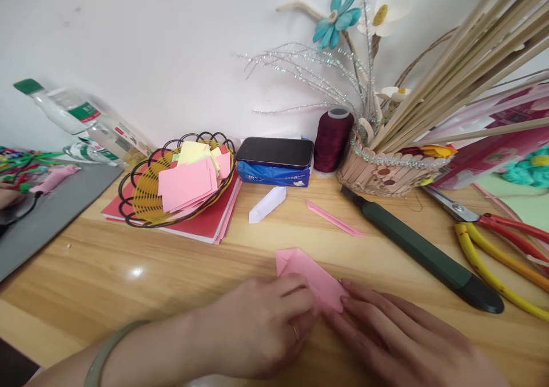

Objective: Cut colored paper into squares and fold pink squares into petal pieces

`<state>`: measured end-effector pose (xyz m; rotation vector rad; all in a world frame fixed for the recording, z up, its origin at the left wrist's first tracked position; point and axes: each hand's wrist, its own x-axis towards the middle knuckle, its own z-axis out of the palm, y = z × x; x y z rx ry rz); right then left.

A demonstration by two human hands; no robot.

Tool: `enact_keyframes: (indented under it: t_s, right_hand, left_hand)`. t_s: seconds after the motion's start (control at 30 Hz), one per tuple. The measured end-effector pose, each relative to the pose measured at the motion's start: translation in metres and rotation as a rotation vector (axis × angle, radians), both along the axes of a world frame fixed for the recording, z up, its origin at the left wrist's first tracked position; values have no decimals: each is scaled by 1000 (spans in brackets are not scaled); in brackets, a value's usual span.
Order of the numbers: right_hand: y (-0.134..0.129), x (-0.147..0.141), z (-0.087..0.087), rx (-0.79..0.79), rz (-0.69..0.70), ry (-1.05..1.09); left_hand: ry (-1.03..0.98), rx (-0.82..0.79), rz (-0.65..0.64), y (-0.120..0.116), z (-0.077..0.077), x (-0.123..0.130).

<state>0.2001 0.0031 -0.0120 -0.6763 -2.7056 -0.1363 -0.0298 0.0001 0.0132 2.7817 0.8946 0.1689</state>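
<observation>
A folded piece of pink paper [315, 275] lies on the wooden table in front of me, its far left corner turned over. My left hand [274, 315] is closed, with curled fingers on the paper's near edge; its fingertips are partly hidden. At the paper's right end, my right hand [398, 330] lies low with its fingers stretched out, the tips touching the edge. Beyond the paper are a narrow folded pink strip [333, 218] and a folded white paper piece [267, 205].
A basket [141, 190] of coloured paper slips sits on red sheets [206, 227]. Behind are a phone [274, 151] on a blue pack [272, 174], dark red thread [332, 141] and a stick-filled holder [381, 172]. A dark green tool [420, 250] and pliers [458, 210] lie right. Another person's hand [9, 195] shows far left.
</observation>
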Motion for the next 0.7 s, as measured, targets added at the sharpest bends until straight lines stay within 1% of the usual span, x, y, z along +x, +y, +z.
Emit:
enact_keyframes:
  t_s: [0.1,0.17,0.27,0.37,0.43,0.53,0.6,0.63,0.7]
  right_hand:
    - [-2,-3,-6,28,-55,88]
    - [0,-1,-5,48,-57,112]
    - [4,1,2,128,27,63]
    - [6,-3,7,195,118,26]
    - [5,-7,5,154,120,19]
    - [1,-11,-1,73,89,65]
    - [0,-12,-4,6,75,116]
    - [1,-11,-4,-42,47,146]
    - [2,-11,-1,-167,-33,172]
  left_hand:
    - [-20,42,-6,1,0,-1]
    - [-47,103,-31,3,0,-3]
    - [-85,205,-65,10,-2,-7]
    - [-98,301,-21,16,-5,-10]
    - [-104,383,6,16,-8,-11]
    - [-127,483,-39,10,-11,-9]
    - [-120,487,-80,5,-12,-6]
    - [-108,468,-91,4,-13,-5]
    - [-114,397,-61,3,-14,-3]
